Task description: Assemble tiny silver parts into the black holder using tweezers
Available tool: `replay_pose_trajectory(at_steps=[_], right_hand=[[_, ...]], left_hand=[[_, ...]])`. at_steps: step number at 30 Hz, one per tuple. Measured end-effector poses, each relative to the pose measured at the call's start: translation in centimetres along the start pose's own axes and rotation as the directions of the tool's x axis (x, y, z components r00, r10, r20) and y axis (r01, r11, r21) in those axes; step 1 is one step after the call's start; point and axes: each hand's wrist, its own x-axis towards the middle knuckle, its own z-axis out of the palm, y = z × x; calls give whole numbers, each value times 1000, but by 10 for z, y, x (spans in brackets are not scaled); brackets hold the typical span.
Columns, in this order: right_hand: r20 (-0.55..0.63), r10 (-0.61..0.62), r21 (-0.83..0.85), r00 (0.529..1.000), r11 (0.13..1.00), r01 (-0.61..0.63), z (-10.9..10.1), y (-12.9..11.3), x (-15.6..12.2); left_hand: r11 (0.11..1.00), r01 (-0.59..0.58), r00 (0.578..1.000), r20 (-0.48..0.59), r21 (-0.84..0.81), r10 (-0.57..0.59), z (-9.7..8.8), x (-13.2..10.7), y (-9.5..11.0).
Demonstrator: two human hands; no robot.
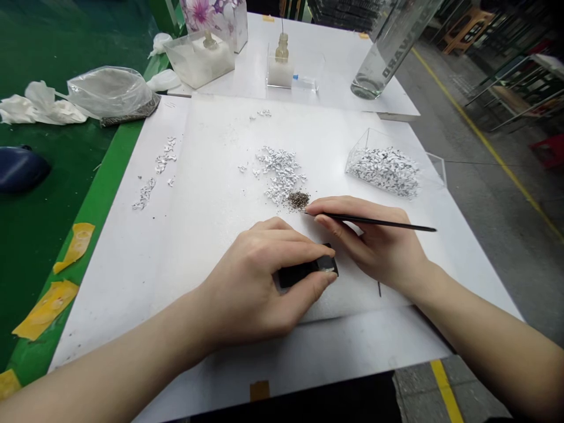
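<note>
My left hand (264, 276) grips a small black block (295, 274) between thumb and fingers, low over the white work sheet (211, 229). At its right end, between my fingertips, is a small part with a pale edge, too small to name. My right hand (374, 241) is closed around a thin black pen-like tool (388, 222), its tip beside a small heap of dark brown bits (298, 200). Touching that heap is a loose pile of small white and grey pieces (282, 170). Beneath my right hand a short dark stick (379, 289) shows.
A clear box (383, 170) of similar pieces lies at the right. Further back stand a clear bottle (374, 76), a small needle-topped bottle (282, 50) and a white container (202, 61). More pieces (165, 155) lie left; a plastic bag (108, 91) rests on the green surface.
</note>
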Motion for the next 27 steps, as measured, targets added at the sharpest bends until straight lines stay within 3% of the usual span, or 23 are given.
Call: replay_pose_trajectory(at_steps=[5, 9, 14, 19, 27], right_hand=[[-38, 31, 60, 999, 998, -29, -3, -1, -1], [-60, 80, 296, 995, 953, -58, -14, -2, -2], [32, -82, 530, 996, 846, 52, -33, -7, -10], [170, -185, 488, 968, 869, 81, -40, -15, -12], [208, -234, 424, 950, 897, 128, -40, -13, -9]], left_hand=[[1000, -3, 1000, -2, 3, 3, 0, -1, 0], [1000, -1, 1000, -28, 28, 2, 1, -3, 1], [1000, 3, 999, -38, 29, -2, 3, -2, 3], [999, 31, 999, -15, 15, -31, 3, 0, 4], [1000, 23, 1000, -2, 7, -23, -1, 0, 2]])
